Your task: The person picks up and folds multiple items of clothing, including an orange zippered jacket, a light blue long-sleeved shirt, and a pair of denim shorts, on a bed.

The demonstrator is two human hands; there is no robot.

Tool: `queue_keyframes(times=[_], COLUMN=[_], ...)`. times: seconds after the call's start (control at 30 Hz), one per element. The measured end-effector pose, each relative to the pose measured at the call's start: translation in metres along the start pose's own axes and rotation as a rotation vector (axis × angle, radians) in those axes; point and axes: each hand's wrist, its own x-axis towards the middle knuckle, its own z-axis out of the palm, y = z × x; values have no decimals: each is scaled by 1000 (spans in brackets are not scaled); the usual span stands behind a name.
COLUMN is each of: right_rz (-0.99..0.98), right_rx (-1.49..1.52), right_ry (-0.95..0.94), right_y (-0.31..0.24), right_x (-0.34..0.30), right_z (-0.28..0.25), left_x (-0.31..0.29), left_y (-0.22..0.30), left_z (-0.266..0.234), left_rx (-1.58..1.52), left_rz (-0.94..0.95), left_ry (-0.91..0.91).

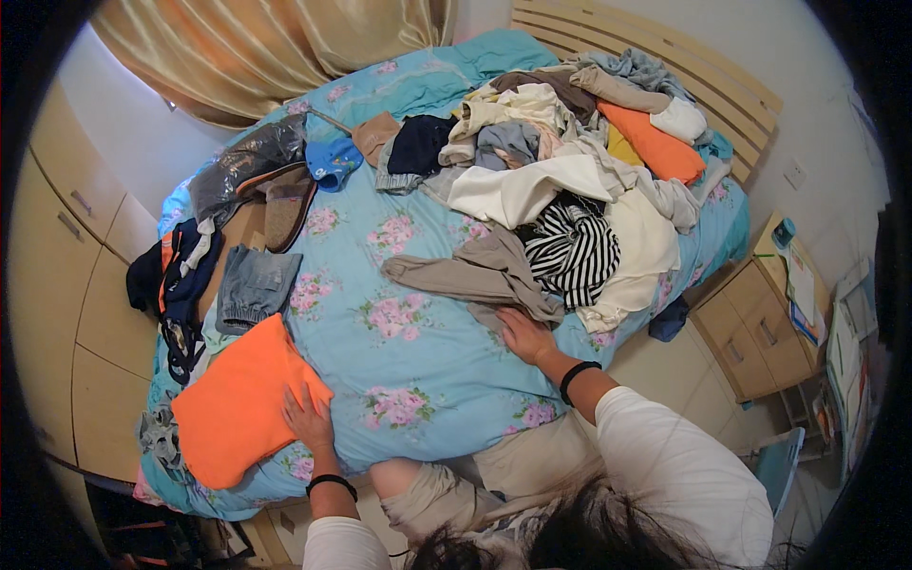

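My left hand [308, 416] lies with fingers stretched on the right edge of a folded bright orange garment [237, 408] near the bed's front left. My right hand [524, 334] rests at the near edge of a taupe garment [475, 275], fingers reaching onto the cloth; its fingers look extended. Just beyond that hand is a black-and-white striped garment [575, 249], with a cream garment [651, 233] beside it. A floral blue bedspread [394, 318] lies under all of these.
A large heap of mixed clothes [532, 123] covers the far right of the bed, by the slatted headboard [665, 47]. Folded jeans [256, 285], brown slippers [285, 214] and a blue cap [332, 163] lie at the left. A wooden nightstand [760, 318] stands on the right.
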Motion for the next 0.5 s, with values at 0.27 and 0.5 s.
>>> queue_keyframes(times=[0.27, 0.5], right_rz=[-2, -374], right_rx=[41, -181], right_ry=[-46, -77], right_y=[5, 11], right_x=[2, 26], right_z=[4, -21], left_x=[0, -1], left_y=[1, -2], left_z=[-1, 1], left_rx=[6, -21], left_rz=[6, 4], left_ry=[13, 33])
